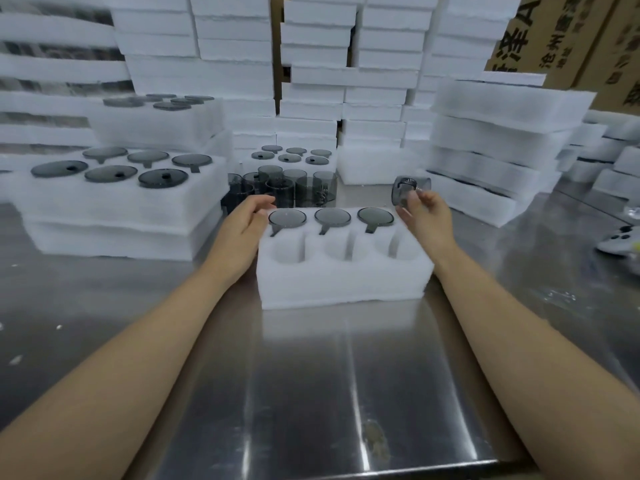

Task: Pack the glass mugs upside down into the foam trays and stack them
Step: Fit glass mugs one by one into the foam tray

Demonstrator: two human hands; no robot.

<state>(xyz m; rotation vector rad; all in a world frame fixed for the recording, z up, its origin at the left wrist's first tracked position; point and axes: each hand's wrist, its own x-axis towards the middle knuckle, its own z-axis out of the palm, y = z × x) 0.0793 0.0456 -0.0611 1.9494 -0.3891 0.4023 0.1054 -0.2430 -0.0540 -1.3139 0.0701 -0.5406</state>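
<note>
A white foam tray (343, 282) with six round pockets sits on the steel table in front of me. Its far row holds three smoky glass mugs (332, 217) upside down; the near row of pockets is bare. My right hand (424, 216) is at the tray's far right corner, holding a grey glass mug (410, 188) tilted on its side above the table. My left hand (247, 220) rests against the tray's far left corner, fingers apart, holding nothing. Several loose upright mugs (294, 188) stand just behind the tray.
A filled tray stack (117, 209) stands at left, another (291, 157) behind the loose mugs. Tall piles of white foam trays (346, 81) wall the back and right (491, 150). Cardboard boxes (571, 36) are at top right. A white object (620, 240) lies at the right edge.
</note>
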